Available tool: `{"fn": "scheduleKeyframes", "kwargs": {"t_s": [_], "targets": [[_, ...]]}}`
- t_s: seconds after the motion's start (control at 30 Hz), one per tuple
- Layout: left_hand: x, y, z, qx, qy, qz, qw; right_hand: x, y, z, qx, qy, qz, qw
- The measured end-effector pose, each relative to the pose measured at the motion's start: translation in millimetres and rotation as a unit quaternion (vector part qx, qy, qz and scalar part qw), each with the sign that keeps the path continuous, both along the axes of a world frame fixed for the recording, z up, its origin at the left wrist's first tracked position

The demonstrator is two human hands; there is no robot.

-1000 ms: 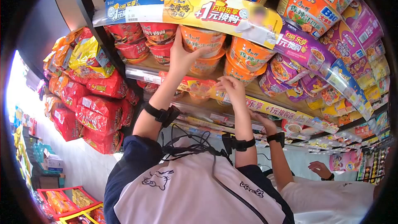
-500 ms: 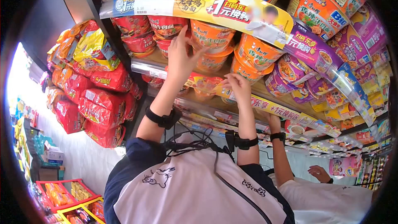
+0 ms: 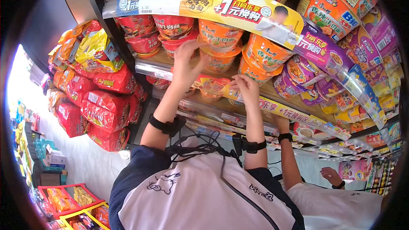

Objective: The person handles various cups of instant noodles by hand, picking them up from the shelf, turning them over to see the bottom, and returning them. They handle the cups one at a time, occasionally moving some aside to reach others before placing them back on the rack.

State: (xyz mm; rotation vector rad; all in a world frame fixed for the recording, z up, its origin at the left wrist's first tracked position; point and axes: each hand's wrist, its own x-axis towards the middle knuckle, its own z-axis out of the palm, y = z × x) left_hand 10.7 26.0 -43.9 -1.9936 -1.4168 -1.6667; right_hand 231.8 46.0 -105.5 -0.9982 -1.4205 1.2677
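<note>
Reaching up to the shelf, my left hand has its fingers apart and holds nothing. It is in front of a stack of orange noodle cups and beside stacked red cups. My right hand touches or hovers at the yellow and red label strip on the shelf edge, its fingers loosely spread. Another pair of orange cups stands just above it. Part of the cups is hidden behind the yellow promotional strip.
Purple noodle cups stand to the right. Red noodle packs hang or lie stacked at the left. A co-worker's arm reaches to the lower shelf on the right. Red and yellow bins stand at the lower left.
My left hand has drawn down slightly, away from the red and orange cups, with its fingers bent more. My right hand has barely moved.
</note>
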Motion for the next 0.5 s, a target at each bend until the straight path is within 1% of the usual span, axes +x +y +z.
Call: {"fn": "scheduleKeyframes", "kwargs": {"t_s": [0.07, 0.17, 0.27, 0.37, 0.47, 0.5], "targets": [[-16, 3, -4, -0.003, -0.07, -0.016, 0.997, -1, -1, 2, 0.002, -0.004, -0.006, 1.0], [-36, 20, 10, 0.103, -0.171, 0.133, 0.971, 1, 1, -3, -0.002, 0.005, -0.005, 1.0], [-51, 31, 24, 0.089, -0.101, 0.141, 0.981, 1, 4, -4, -0.006, -0.001, -0.001, 1.0], [-63, 46, 24, 0.006, -0.187, 0.032, 0.982, 1, 3, -2, -0.01, -0.01, -0.005, 1.0], [-74, 54, 16, -0.026, -0.208, 0.026, 0.977, 0, 1, -1, -0.003, -0.002, -0.004, 1.0], [-71, 51, 18, -0.007, -0.233, 0.002, 0.973, 0, 1, 0, 0.003, 0.003, -0.002, 1.0]]}}
